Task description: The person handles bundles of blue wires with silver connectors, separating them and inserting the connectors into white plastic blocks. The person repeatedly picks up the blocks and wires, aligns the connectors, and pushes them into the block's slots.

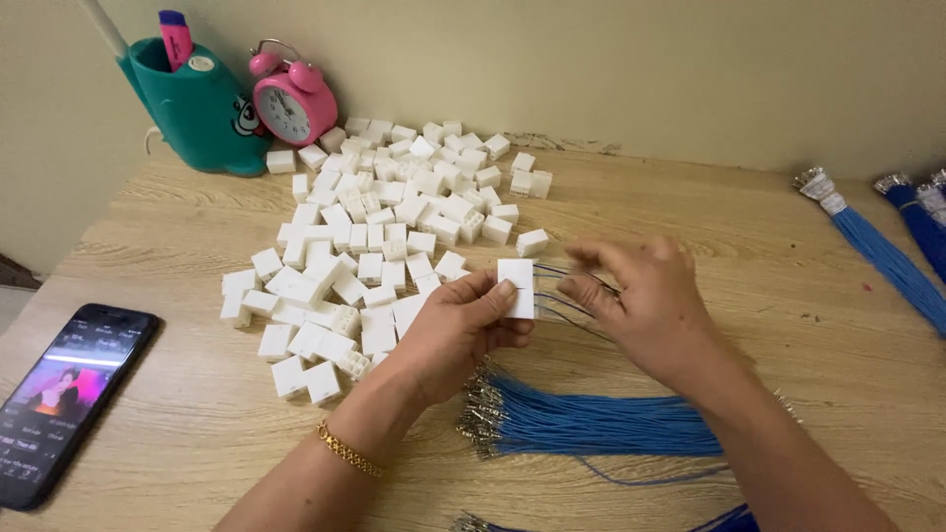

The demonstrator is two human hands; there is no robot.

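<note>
My left hand [455,333] pinches a white plastic connector housing [517,287] above the wooden table [690,217]. Thin blue wires [554,303] run out of the housing's right side into the fingers of my right hand [645,300], which grips them close to the housing. A gold bracelet sits on my left wrist. Just below both hands lies a bundle of blue wires with metal crimp terminals [581,422]. A heap of several white housings [379,227] is spread to the left of and behind my left hand.
A smartphone [69,394] with a lit screen lies at the front left. At the back left stand a teal pen holder [197,103] and a pink alarm clock [293,103]. More blue wire bundles [887,256] lie at the right edge.
</note>
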